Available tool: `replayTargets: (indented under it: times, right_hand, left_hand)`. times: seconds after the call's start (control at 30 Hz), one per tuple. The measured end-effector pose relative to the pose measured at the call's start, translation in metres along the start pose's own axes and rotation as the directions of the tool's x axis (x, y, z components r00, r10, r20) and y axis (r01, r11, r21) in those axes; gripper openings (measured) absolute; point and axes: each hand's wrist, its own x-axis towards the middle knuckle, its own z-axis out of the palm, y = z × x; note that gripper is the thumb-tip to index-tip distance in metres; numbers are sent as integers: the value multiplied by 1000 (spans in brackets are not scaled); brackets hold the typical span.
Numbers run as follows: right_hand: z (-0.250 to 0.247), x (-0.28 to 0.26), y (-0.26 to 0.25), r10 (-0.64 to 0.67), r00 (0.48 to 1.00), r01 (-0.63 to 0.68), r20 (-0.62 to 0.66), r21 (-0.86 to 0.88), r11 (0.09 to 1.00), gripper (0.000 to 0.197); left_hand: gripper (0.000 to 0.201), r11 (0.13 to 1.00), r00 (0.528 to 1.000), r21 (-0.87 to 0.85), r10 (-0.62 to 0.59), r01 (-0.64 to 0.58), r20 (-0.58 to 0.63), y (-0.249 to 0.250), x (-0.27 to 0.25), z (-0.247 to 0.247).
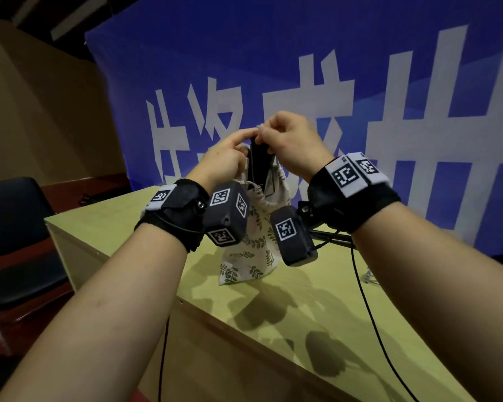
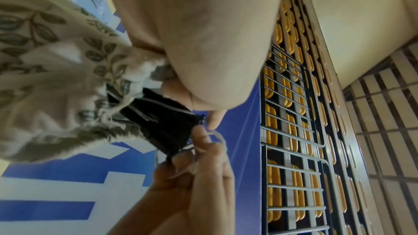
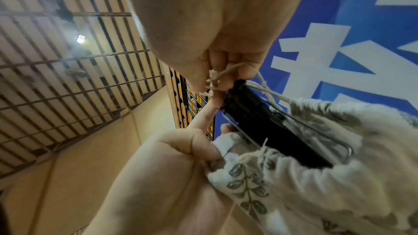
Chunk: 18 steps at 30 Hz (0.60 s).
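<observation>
Two hands meet above the mouth of a cloth bag [image 1: 253,250] printed with green leaf sprigs, held up over a pale wooden table [image 1: 302,314]. The bag hangs down between the wrists, its mouth gathered and uppermost. Its lower corner comes down to the tabletop, but from the head view it is hard to say whether it touches.

A flat black pouch [image 1: 260,166] with a zip stands upright in the bag's mouth, with its upper half sticking out above the gathered cloth.

The left hand [image 1: 227,158] has its lower fingers curled round the bunched rim of the bag on the near left side. Its forefinger stretches up along the pouch to the top edge.

The right hand [image 1: 294,143] is closed, with thumb and fingertips pinching the pale cord [image 3: 267,92] of the bag just above the pouch. The frayed ends of the cord stick out from the pinch, and its strands run down into the rim. The fingertips of both hands meet at the top of the pouch.

Each wrist wears a black strap carrying a dark box with square black-and-white markers. A thin black cable [image 1: 369,309] trails across the table on the right. Behind the table hangs a blue banner [image 1: 273,68] with large white characters, and a dark chair [image 1: 15,227] stands at the left.
</observation>
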Motion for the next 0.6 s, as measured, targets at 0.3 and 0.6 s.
replayTargets:
  times: [0.3,0.6]
  right_hand:
    - [-1,-5,3,-89,994,92,56,-57,994,5]
    - [1,-7,2,-155,980,167,122,-99,981,25]
  left_hand:
    - [72,904,995,-420,-96,80,-15,-17,13,-15]
    - [71,865,993,-492,-121,98,-16,-15,19,-16]
